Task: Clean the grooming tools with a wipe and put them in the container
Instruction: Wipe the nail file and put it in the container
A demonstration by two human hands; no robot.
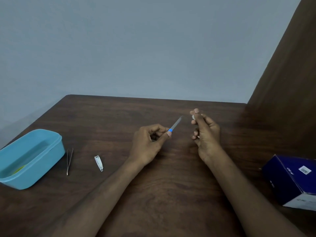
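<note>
My left hand pinches the blue handle of a metal nail file, its blade pointing up and to the right above the table. My right hand is a short way to the right of the blade tip, fingers curled round a small white wipe that is mostly hidden. The wipe and blade are apart. Tweezers and a silver nail clipper lie on the table at the left. A blue open container stands at the far left, with something yellow-green inside.
The dark wooden table ends at a grey-blue wall behind. A dark blue box lies at the right edge. A brown panel rises at the back right.
</note>
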